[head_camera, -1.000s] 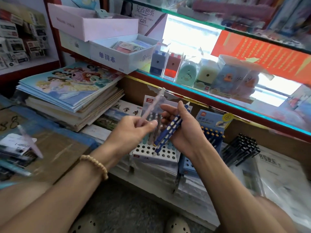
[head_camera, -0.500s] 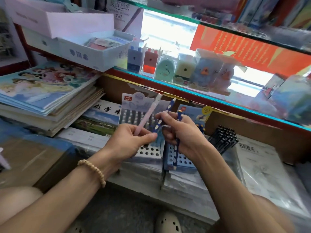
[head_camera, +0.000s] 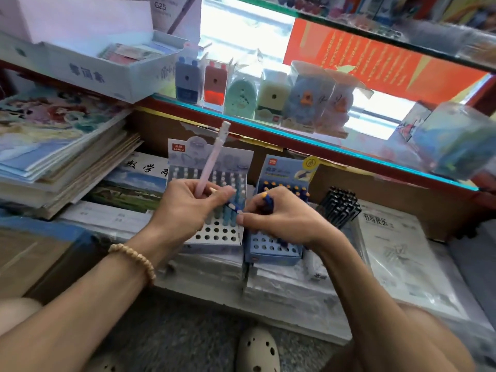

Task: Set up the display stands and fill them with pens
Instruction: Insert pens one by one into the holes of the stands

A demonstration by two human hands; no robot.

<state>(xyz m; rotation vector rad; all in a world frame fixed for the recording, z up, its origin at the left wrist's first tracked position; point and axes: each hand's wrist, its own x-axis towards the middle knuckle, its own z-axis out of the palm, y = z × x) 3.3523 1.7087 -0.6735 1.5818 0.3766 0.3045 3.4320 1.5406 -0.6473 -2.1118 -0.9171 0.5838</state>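
Observation:
Two cardboard pen display stands sit side by side on wrapped paper stacks. The left, white-blue stand has pens in its back rows and open holes in front. The right, blue stand holds dark blue pens with yellow tips at the back. My left hand grips a pale pink pen that points up. My right hand grips dark blue dotted pens just above the blue stand, and one of them reaches across to my left hand's fingers.
A bundle of black pens lies right of the stands. Book stacks rise on the left. A glass shelf edge with pencil sharpeners overhangs the stands. A wrapped booklet pack lies at right. My shoe is below.
Both hands have dropped lower toward the stands. My right hand has moved down over the blue stand with its blue pens, and my left still holds the pink pen upright.

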